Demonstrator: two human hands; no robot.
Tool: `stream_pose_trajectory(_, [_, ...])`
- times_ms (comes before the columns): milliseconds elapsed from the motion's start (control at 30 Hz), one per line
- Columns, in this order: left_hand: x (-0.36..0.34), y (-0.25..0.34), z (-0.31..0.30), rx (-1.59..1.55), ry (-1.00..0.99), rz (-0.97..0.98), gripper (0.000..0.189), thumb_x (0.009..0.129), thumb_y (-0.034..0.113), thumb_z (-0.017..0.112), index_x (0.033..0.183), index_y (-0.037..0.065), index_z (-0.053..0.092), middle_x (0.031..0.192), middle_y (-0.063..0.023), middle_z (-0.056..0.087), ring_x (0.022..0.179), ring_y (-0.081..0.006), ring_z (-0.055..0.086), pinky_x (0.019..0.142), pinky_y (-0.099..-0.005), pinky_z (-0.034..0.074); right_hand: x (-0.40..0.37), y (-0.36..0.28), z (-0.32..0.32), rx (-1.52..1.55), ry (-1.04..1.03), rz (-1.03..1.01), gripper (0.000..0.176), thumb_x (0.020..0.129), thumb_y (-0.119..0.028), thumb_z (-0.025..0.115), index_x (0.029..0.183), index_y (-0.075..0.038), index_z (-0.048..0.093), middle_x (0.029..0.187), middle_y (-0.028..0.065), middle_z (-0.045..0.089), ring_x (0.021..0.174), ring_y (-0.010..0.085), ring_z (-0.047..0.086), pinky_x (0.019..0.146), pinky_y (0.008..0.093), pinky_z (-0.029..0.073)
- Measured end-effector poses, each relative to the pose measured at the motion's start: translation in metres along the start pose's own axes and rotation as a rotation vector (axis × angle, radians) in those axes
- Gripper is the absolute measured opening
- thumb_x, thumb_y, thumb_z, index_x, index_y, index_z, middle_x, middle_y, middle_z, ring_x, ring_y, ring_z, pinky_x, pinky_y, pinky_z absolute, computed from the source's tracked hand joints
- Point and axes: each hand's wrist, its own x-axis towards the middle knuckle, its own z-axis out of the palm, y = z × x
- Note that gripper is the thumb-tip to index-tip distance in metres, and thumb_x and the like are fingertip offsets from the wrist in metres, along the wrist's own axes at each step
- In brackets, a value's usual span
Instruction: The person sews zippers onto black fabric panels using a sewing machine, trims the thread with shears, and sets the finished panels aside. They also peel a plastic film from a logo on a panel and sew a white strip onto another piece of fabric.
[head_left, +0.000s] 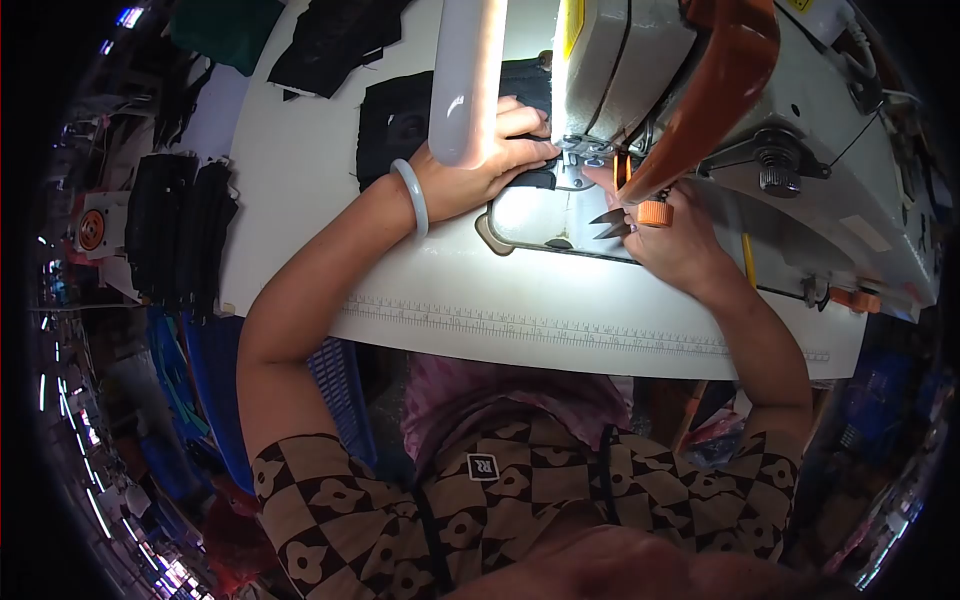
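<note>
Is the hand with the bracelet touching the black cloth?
Touching. In the head view the left hand lies pressed on the black cloth; the right hand holds thread snips.

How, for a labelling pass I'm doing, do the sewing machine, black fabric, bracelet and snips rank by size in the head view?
1. sewing machine
2. black fabric
3. bracelet and snips: too close to rank; the snips are partly hidden.

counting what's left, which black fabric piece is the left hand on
The black piece at the sewing machine, under the left hand. The black pile far up the table and the dark stack off its left side lie untouched.
</note>
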Motion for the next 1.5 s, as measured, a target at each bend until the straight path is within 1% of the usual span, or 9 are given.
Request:
stream_pose_trajectory(200, [0.001, 0.01, -0.008, 0.0, -0.032, -0.038, 0.019, 0.086, 0.012, 0.071, 0.104, 0.006, 0.075, 0.1, -0.006, 0.067, 0.097, -0.0242, 0.063, 0.085, -0.0362, 0.053, -0.001, 0.002, 0.002, -0.033, 0.052, -0.042, 0.063, 0.084, 0.004, 0.063, 0.141, -0.023, 0.061, 0.111, 0.0143, 0.068, 0.099, 0.0312, 0.066, 0.093, 0.0406, 0.052])
stream_pose_trajectory(300, [-0.001, 0.019, -0.015, 0.045, -0.122, -0.106, 0.017, 0.089, 0.013, 0.07, 0.103, 0.005, 0.074, 0.099, -0.0069, 0.065, 0.097, -0.0246, 0.063, 0.085, -0.0363, 0.053, -0.001, 0.001, -0.001, 0.025, 0.05, -0.094, 0.07, 0.075, 0.011, 0.063, 0.136, -0.021, 0.064, 0.116, 0.0133, 0.069, 0.103, 0.031, 0.066, 0.092, 0.0406, 0.053])
stream_pose_trajectory(433, [-0.013, 0.018, -0.005, 0.03, -0.024, 0.044, 0.017, 0.092, 0.015, 0.067, 0.105, 0.004, 0.071, 0.099, -0.0084, 0.063, 0.095, -0.0258, 0.063, 0.083, -0.0379, 0.053, 0.005, -0.007, -0.01, 0.014, 0.052, -0.17, 0.075, 0.066, 0.015, 0.061, 0.132, -0.021, 0.067, 0.116, 0.0104, 0.069, 0.103, 0.0315, 0.066, 0.093, 0.0415, 0.052])
stream_pose_trajectory(700, [-0.018, 0.026, 0.008, -0.072, 0.06, -0.032, 0.021, 0.093, 0.014, 0.066, 0.111, 0.003, 0.068, 0.112, -0.0103, 0.061, 0.1, -0.0313, 0.062, 0.084, -0.041, 0.052, 0.005, -0.012, -0.012, -0.04, 0.103, -0.177, 0.072, 0.065, 0.016, 0.06, 0.126, -0.021, 0.071, 0.116, 0.0076, 0.07, 0.103, 0.0307, 0.066, 0.091, 0.0423, 0.054])
stream_pose_trajectory(800, [-0.017, 0.043, 0.01, 0.005, 0.054, -0.19, 0.022, 0.093, 0.014, 0.066, 0.112, 0.004, 0.068, 0.121, -0.0116, 0.061, 0.107, -0.033, 0.062, 0.091, -0.044, 0.05, 0.004, -0.013, -0.014, 0.003, 0.134, -0.229, 0.071, 0.066, 0.015, 0.061, 0.125, -0.022, 0.071, 0.116, 0.0077, 0.07, 0.102, 0.0307, 0.067, 0.09, 0.0422, 0.054])
stream_pose_trajectory(1000, [-0.034, 0.049, 0.001, -0.169, 0.08, -0.168, 0.035, 0.09, 0.024, 0.071, 0.119, 0.006, 0.067, 0.131, -0.0132, 0.059, 0.119, -0.0325, 0.059, 0.1, -0.0478, 0.046, 0.003, -0.011, -0.012, 0.019, 0.16, -0.242, 0.069, 0.067, 0.014, 0.062, 0.125, -0.023, 0.072, 0.114, 0.0073, 0.071, 0.1, 0.0314, 0.068, 0.089, 0.0422, 0.055])
stream_pose_trajectory(1067, [-0.044, 0.066, -0.009, -0.137, 0.066, -0.028, 0.044, 0.087, 0.031, 0.074, 0.122, 0.006, 0.066, 0.134, -0.014, 0.058, 0.125, -0.0325, 0.056, 0.104, -0.0491, 0.044, 0.002, -0.013, -0.013, 0.0, 0.16, -0.235, 0.069, 0.067, 0.014, 0.062, 0.124, -0.023, 0.072, 0.114, 0.0073, 0.071, 0.099, 0.0316, 0.068, 0.087, 0.0424, 0.055])
stream_pose_trajectory(1200, [-0.052, 0.087, -0.008, -0.162, -0.121, -0.147, 0.051, 0.086, 0.035, 0.076, 0.124, 0.004, 0.065, 0.138, -0.0156, 0.057, 0.131, -0.0356, 0.051, 0.111, -0.0548, 0.038, 0.003, -0.011, -0.013, -0.03, 0.142, -0.23, 0.066, 0.068, 0.014, 0.063, 0.123, -0.021, 0.072, 0.112, 0.007, 0.071, 0.098, 0.0319, 0.069, 0.083, 0.0423, 0.056])
stream_pose_trajectory(1500, [-0.03, 0.048, 0.001, -0.085, -0.078, -0.115, 0.053, 0.086, 0.043, 0.074, 0.121, 0.003, 0.066, 0.138, -0.0153, 0.057, 0.134, -0.0345, 0.049, 0.112, -0.0467, 0.04, -0.001, -0.017, -0.023, 0.108, 0.165, -0.454, 0.042, 0.066, 0.005, 0.072, 0.105, -0.008, 0.075, 0.094, 0.0036, 0.069, 0.081, 0.0255, 0.069, 0.068, 0.0378, 0.055])
